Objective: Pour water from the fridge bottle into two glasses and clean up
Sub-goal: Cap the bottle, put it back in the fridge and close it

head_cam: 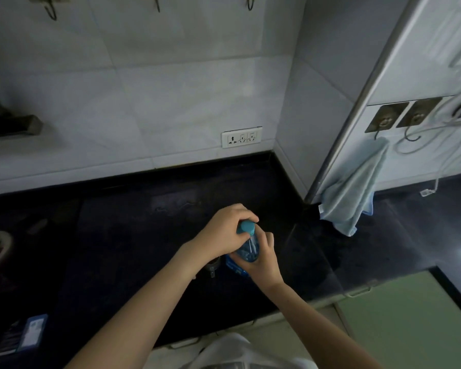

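Fingers of the left hand (pixel 224 231) curl round the blue cap (pixel 246 228) of the water bottle (pixel 248 249), while the right hand (pixel 261 258) grips its body (label half hidden). It stands on the dark counter (pixel 131 249); a light-blue cloth (pixel 354 190) hangs to the right.

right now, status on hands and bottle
Left hand grips the blue cap. Right hand holds the bottle body, upright over the dark counter. A glass stands just left of it.
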